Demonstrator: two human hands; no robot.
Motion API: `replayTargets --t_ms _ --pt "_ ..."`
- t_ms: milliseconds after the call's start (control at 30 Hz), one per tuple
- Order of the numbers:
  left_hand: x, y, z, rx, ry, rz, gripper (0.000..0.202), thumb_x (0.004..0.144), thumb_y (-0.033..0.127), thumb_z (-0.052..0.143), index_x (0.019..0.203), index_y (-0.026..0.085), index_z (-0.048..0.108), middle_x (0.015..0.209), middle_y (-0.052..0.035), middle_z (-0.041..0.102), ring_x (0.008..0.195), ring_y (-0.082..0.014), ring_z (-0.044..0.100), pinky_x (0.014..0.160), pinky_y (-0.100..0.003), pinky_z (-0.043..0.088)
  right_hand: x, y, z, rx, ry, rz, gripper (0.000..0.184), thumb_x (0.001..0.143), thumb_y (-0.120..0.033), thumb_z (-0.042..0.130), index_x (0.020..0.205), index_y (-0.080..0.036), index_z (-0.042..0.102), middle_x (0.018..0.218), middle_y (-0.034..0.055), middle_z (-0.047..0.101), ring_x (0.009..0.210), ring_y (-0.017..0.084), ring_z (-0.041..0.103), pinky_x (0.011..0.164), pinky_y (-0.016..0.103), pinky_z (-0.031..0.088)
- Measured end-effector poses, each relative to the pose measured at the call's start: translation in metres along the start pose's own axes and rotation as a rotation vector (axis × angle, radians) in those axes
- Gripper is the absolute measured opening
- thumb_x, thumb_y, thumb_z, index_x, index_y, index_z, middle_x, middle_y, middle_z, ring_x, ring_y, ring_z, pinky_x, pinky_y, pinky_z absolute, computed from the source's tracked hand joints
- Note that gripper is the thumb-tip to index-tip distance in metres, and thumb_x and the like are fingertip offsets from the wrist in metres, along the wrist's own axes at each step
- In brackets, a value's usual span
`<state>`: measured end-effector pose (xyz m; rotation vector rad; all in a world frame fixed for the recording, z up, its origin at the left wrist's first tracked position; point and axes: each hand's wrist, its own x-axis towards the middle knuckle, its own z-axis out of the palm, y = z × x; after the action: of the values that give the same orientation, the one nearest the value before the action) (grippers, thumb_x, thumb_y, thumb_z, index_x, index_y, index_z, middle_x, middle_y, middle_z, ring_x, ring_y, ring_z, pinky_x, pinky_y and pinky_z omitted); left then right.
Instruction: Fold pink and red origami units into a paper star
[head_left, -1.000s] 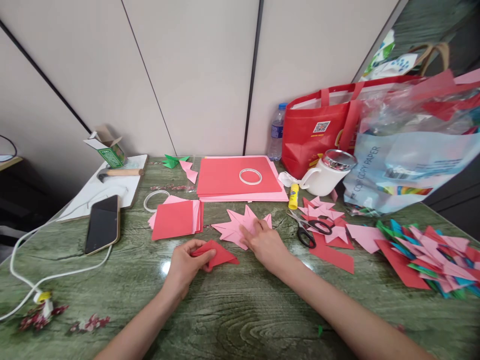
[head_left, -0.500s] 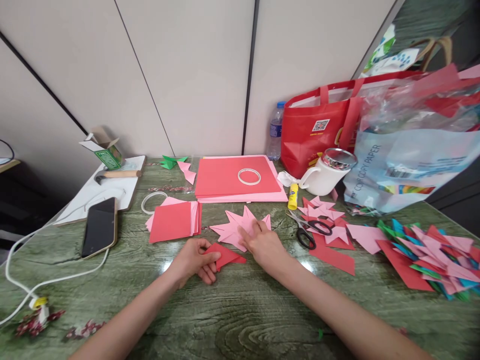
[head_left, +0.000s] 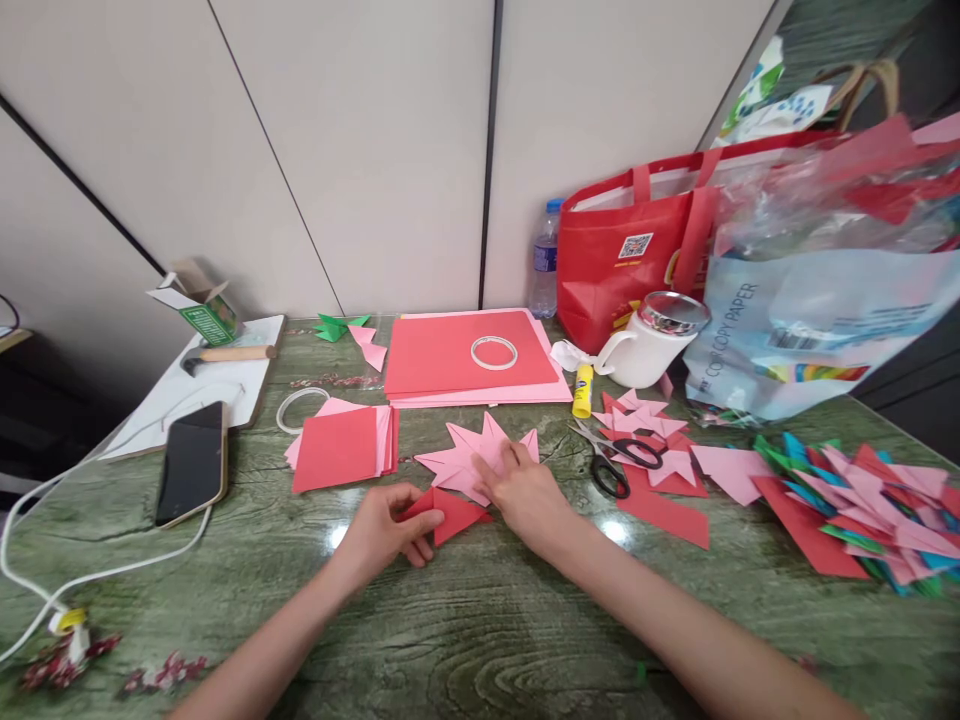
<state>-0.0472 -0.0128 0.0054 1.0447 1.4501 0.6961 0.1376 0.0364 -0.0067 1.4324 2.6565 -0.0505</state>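
Observation:
My left hand (head_left: 394, 525) pinches a folded piece of red paper (head_left: 455, 517) between thumb and fingers, just above the table. My right hand (head_left: 529, 490) has its thumb and bent fingers closed on a pointed pink paper star (head_left: 466, 450), which lies nearly flat; the hand covers its right part. The red piece's upper edge comes close to the star's lower points; whether they touch I cannot tell. Left of the star is a stack of red and pink paper squares (head_left: 335, 450). Black-handled scissors (head_left: 609, 476) rest to the right of my right hand.
Large red sheets (head_left: 439, 350) lie behind, bearing a tape roll (head_left: 494, 340). A glue stick (head_left: 583, 391), white mug (head_left: 645, 350), red bag (head_left: 600, 265) and plastic bag (head_left: 810, 320) stand right. Colourful paper scraps (head_left: 862, 500) are heaped below. Leftward lie a phone (head_left: 193, 463) and hammer (head_left: 232, 353).
My left hand has turned the folded red paper, so more of its face shows and its top sits higher. The right hand stays on the pink star. The view has shifted slightly.

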Motion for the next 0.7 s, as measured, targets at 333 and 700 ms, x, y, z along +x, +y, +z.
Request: replayTargets --t_ms 333,700 --pt "-0.008 -0.006 -0.002 -0.067 -0.006 0.070 0.038 0.066 0.050 0.067 0.071 0.014 0.056 0.052 -0.0012 0.064 0.042 -0.0126 0.059 0.039 -0.021 0.047 0.000 0.000 0.002 -0.030 0.003 -0.008 0.046 0.094 -0.037 0.033 0.134 -0.018 0.043 0.128 0.0262 0.048 0.117 0.033 0.044 0.077 0.037 0.048" --pt "-0.010 -0.013 0.002 -0.099 0.105 0.182 0.037 0.066 0.045 0.069 0.083 0.016 0.052 0.046 0.0041 0.059 0.032 -0.0112 0.052 0.028 -0.017 0.039 0.001 0.000 0.003 -0.022 -0.003 0.007 0.045 0.094 -0.038 0.033 0.134 -0.020 0.043 0.130 0.0248 0.047 0.118 0.032 0.042 0.078 0.036 0.047"
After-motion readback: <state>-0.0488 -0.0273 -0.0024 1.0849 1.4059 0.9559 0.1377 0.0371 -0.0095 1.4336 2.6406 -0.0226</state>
